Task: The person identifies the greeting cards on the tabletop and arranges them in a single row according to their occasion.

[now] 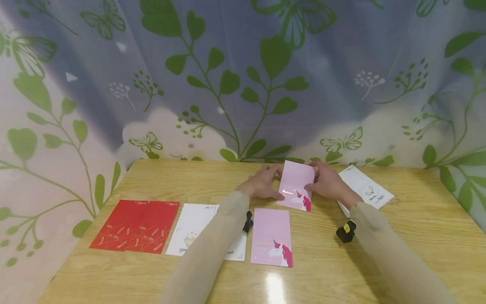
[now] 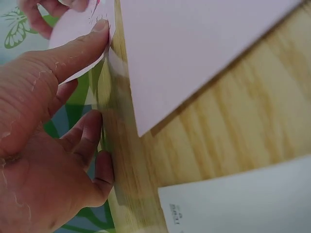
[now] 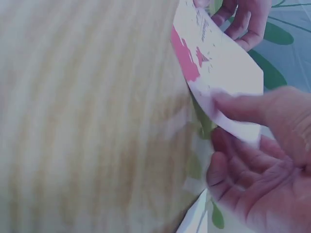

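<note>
Step in hand, as I judge it: two-handed handling of a pink card (image 1: 298, 175) at the far side of the table (image 1: 315, 257). Grip: my left hand (image 1: 262, 183) pinches its left edge, thumb on the printed face; my right hand (image 1: 327, 181) pinches the opposite edge the same way, thumb in front, fingertips behind. Neither hand is released.

Position: the pink card is between my hands, beyond a second pink card (image 1: 271, 236) of matching print and to the left of an angled white card (image 1: 368, 192). It is tilted up, printed face towards me; whether its lower edge touches the wood, I cannot tell.

Next move, in my judgement, calls for both hands to shift together with light, even pressure, since thin stock like this would probably crease if one side led.

Appearance: pale pink, plain in the upper part; at the lower right, a white unicorn with a magenta mane and darker horn. Small lettering sits left of the head, too fine to read. The right wrist view shows the sheet bowed.
</note>
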Demonstrator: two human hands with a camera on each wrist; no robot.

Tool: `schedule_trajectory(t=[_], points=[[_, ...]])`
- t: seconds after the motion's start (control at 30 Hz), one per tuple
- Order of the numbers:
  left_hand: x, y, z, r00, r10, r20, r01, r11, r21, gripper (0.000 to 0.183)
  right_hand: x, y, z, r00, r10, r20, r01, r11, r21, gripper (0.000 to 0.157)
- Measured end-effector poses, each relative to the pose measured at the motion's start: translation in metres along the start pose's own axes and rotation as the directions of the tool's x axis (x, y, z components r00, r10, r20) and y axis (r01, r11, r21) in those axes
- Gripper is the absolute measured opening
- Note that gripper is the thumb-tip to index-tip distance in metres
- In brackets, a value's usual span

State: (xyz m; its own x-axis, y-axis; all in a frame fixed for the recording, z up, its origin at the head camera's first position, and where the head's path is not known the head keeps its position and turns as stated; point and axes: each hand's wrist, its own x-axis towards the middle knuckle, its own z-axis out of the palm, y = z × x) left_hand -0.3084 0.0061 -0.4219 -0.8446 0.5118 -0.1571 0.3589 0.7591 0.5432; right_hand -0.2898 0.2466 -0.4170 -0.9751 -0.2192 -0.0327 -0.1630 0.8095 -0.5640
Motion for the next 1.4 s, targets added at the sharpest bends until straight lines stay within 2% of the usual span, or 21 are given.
schedule_trajectory(t=[0.07,0.17,0.33,0.4,0.63,0.8,1.03,1.1,1.23,1.4], points=[[0.000,-0.001,0.000,1.000,0.011,-0.005,-0.011,1.000,-0.014,0.059,-0.004,0.001,0.000,0.998,0.003,-0.057,0.001,0.998,0.060,0.067],[0.000,-0.003,-0.001,0.998,0.056,-0.022,-0.058,0.993,-0.106,0.054,-0.010,0.001,-0.001,0.991,0.011,-0.132,0.009,0.988,0.154,0.060],[-0.002,-0.007,-0.001,0.991,0.117,-0.063,-0.130,0.950,-0.285,0.029,-0.019,-0.002,-0.005,0.980,0.054,-0.191,0.003,0.958,0.286,0.057],[-0.002,-0.006,-0.001,0.990,0.121,-0.076,-0.138,0.940,-0.312,0.023,-0.022,-0.004,-0.008,0.977,0.062,-0.206,0.008,0.947,0.321,0.057],[-0.009,-0.001,-0.005,0.982,0.159,-0.098,-0.184,0.922,-0.340,0.021,-0.034,-0.019,-0.015,0.964,0.069,-0.255,0.032,0.928,0.372,0.057],[-0.016,0.005,-0.009,0.980,0.183,-0.083,-0.200,0.905,-0.375,0.024,-0.046,-0.021,-0.019,0.968,0.054,-0.247,0.051,0.914,0.402,0.053],[-0.021,0.020,-0.018,0.967,0.164,-0.195,-0.234,0.872,-0.429,0.038,-0.058,-0.017,-0.019,0.976,0.023,-0.216,0.075,0.898,0.434,0.046],[-0.023,0.025,-0.020,0.967,0.156,-0.203,-0.233,0.865,-0.444,0.042,-0.062,-0.016,-0.019,0.978,0.016,-0.209,0.077,0.902,0.426,0.046],[-0.028,0.034,-0.023,0.973,0.151,-0.176,-0.215,0.873,-0.438,0.044,-0.070,-0.014,-0.021,0.981,0.014,-0.192,0.068,0.908,0.413,0.046],[-0.032,0.037,-0.022,0.976,0.185,-0.111,-0.213,0.904,-0.370,0.035,-0.082,-0.010,-0.021,0.987,0.013,-0.163,0.054,0.914,0.402,0.043]])
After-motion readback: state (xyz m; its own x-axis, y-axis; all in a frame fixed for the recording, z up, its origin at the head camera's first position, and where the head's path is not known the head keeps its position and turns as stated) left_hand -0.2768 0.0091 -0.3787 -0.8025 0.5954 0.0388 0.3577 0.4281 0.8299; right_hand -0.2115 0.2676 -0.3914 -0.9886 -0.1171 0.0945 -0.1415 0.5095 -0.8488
